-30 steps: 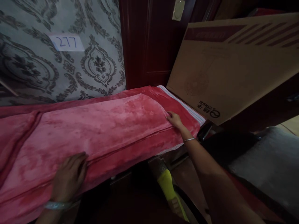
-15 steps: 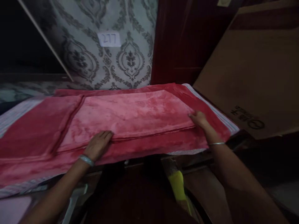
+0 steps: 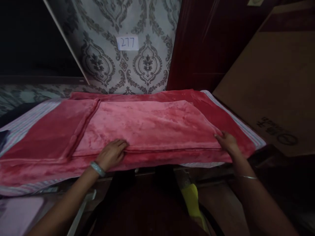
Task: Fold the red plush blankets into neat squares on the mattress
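Observation:
A pink plush blanket (image 3: 150, 124) lies folded in a long strip on a wider spread of darker red plush fabric (image 3: 211, 106). My left hand (image 3: 112, 154) rests at the strip's near edge, left of its middle, fingers bent over the edge and thumb hidden. At the near right corner, my right hand (image 3: 227, 141) pinches the same blanket between thumb and fingers. To the left, a darker pink folded panel (image 3: 52, 131) with a thick hem borders the strip.
Striped cloth (image 3: 236, 121) shows beneath the red fabric. A large cardboard box (image 3: 273, 82) leans at the right. Behind are patterned wallpaper with a paper label "277" (image 3: 128, 43) and a dark screen (image 3: 36, 42). Something yellow (image 3: 193, 201) is below the front edge.
The camera view has turned slightly left, so the scene sits farther right. My right hand has drawn the blanket's corner a little toward me and outward. My left hand stays near the same edge.

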A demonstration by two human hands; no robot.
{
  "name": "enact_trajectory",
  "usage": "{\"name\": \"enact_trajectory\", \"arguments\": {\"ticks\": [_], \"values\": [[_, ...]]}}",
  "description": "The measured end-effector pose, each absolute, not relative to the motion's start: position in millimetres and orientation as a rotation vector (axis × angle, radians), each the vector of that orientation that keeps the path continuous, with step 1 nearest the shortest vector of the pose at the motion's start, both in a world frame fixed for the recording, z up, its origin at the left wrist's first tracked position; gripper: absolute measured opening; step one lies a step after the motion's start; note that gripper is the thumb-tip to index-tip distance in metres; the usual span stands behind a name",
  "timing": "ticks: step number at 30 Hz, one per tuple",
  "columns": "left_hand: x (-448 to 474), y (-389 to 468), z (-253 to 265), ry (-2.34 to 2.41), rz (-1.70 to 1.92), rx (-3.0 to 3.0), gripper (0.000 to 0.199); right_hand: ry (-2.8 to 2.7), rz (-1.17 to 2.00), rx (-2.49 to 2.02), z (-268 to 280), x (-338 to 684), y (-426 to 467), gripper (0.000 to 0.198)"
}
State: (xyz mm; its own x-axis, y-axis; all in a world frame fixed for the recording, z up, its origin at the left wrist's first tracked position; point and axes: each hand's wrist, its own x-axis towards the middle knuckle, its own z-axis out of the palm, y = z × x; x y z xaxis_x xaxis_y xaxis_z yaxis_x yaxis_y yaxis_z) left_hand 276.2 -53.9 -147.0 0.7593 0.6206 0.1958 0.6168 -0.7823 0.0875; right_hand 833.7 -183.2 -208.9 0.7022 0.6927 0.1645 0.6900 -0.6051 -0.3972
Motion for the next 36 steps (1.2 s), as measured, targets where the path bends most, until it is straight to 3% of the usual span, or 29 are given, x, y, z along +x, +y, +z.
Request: {"name": "enact_trajectory", "arguments": {"ticks": [5,16,19,22,29,36], "values": [[300,-32,-130,0.748,0.400,2.878,0.039,-1.030,0.051,-2.509,-202,831,-182,0.041],[480,-2,-142,-0.002,0.277,2.881,0.046,-1.009,0.029,-2.474,-195,811,-183,0.043],[511,-3,-152,-0.129,0.337,2.885,0.052,-1.038,0.116,-2.449,-192,816,-184,0.038],[528,1,-168,-0.173,0.310,2.931,0.044,-1.095,0.225,-2.374,-183,830,-177,0.028],[526,8,-184,-0.110,0.337,2.840,0.048,-0.994,0.552,-2.060,-152,853,-91,0.022],[524,11,-183,-0.116,0.331,2.752,0.047,-1.025,0.526,-1.945,-151,860,14,0.024]]}}
